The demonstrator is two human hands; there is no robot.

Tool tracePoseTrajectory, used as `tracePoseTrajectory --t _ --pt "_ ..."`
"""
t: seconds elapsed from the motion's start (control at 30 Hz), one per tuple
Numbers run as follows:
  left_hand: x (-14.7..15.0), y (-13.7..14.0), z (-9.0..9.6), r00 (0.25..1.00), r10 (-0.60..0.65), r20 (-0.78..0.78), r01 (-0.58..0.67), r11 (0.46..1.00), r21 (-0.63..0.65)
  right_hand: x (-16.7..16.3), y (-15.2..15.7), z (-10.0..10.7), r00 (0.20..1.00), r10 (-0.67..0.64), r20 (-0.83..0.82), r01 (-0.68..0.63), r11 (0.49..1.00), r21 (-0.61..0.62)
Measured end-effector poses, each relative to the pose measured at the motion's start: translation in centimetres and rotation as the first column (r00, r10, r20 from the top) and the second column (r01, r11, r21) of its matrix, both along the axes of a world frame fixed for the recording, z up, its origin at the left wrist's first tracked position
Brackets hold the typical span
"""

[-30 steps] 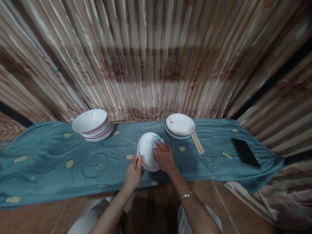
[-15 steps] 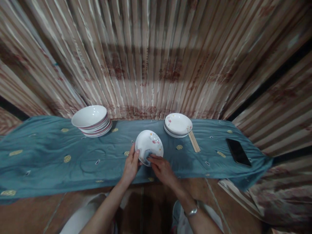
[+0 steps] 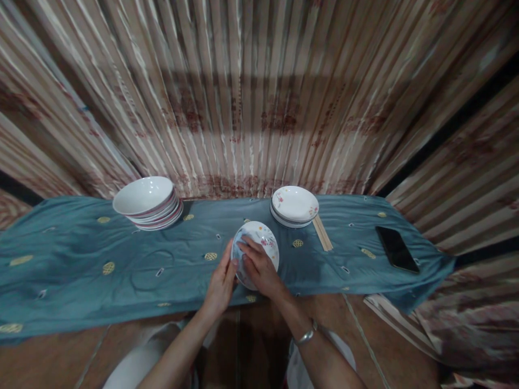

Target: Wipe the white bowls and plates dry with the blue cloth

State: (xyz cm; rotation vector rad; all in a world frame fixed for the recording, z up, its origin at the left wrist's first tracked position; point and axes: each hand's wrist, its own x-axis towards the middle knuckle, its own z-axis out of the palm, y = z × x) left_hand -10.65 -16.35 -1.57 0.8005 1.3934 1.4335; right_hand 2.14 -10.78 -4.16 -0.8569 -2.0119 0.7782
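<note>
My left hand (image 3: 221,282) grips the left rim of a white plate (image 3: 271,249) with small red and yellow flowers, thumb on top and fingers underneath. The plate is held tilted above the near part of the table. Over its inner face, my right hand (image 3: 260,270) presses a thin pale-blue cloth (image 3: 243,237) with its fingertips. Part of the cloth is hidden under those fingers. On the right wrist sits a silver bracelet (image 3: 307,332).
On the blue tablecloth (image 3: 81,259), a stack of white bowls (image 3: 146,195) stands back left. A stack of flowered plates (image 3: 295,204) is back right, with wooden chopsticks (image 3: 323,234) beside it. A black phone (image 3: 396,248) lies at the right. A striped curtain (image 3: 251,108) hangs behind.
My right hand and the cloth have moved from the plate's lower part up to its upper left. The plate has shifted slightly right and down in view.
</note>
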Motion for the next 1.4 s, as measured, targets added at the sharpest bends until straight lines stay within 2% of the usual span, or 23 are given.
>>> tracePoseTrajectory --t 0.1,0.27,0.43,0.57,0.7,0.8,0.9,0.97,1.03,1.13,1.27,1.4 --pt "0.0 -0.3 -0.2 0.999 -0.023 -0.041 0.023 1.000 0.007 0.5 1.0 -0.5 0.998 -0.064 0.027 0.064 0.998 0.010" --pt "-0.1 -0.2 -0.5 0.999 -0.034 -0.026 0.033 0.999 -0.043 1.5 1.4 -2.1 0.986 -0.136 0.095 0.140 0.990 -0.029" --pt "-0.1 0.0 -0.3 0.997 -0.056 -0.060 0.052 0.997 -0.062 2.9 0.1 -3.1 0.976 -0.165 0.141 0.171 0.985 -0.026" --pt "-0.3 0.4 -0.6 0.989 -0.067 -0.128 0.056 0.995 -0.084 3.6 -1.7 -2.5 0.983 -0.119 0.138 0.124 0.992 -0.032" --pt "-0.7 0.8 -1.2 0.980 -0.055 -0.193 0.046 0.998 -0.054 3.0 -3.1 -1.3 0.999 0.034 0.024 -0.030 0.990 -0.138" --pt "-0.8 1.1 -1.4 0.976 -0.016 -0.215 0.023 0.999 0.028 2.1 -3.0 -0.8 0.982 0.099 -0.159 -0.141 0.950 -0.278" --pt "-0.6 1.2 -1.1 0.987 -0.014 -0.159 0.017 1.000 0.017 1.8 -2.0 -0.4 0.940 0.064 -0.335 -0.195 0.907 -0.373" --pt "-0.4 1.2 -0.7 0.993 -0.036 -0.114 0.034 0.999 -0.019 1.9 -1.1 -0.1 0.922 -0.010 -0.387 -0.146 0.917 -0.372" --pt "-0.1 1.3 -0.5 0.994 -0.058 -0.097 0.055 0.998 -0.029 2.0 -0.4 0.5 0.919 -0.102 -0.381 -0.032 0.944 -0.329" --pt "0.3 1.4 -0.7 0.990 -0.082 -0.112 0.083 0.996 0.009 1.6 -0.1 1.3 0.940 -0.166 -0.298 0.119 0.979 -0.167" --pt "0.4 1.4 -1.7 0.972 -0.147 -0.185 0.151 0.988 0.010 0.4 -0.2 1.8 0.986 -0.137 -0.095 0.146 0.985 0.093" --pt "0.3 1.3 -2.2 0.930 -0.162 -0.330 0.198 0.977 0.079 0.4 1.1 2.0 0.976 -0.204 0.070 0.181 0.950 0.253"
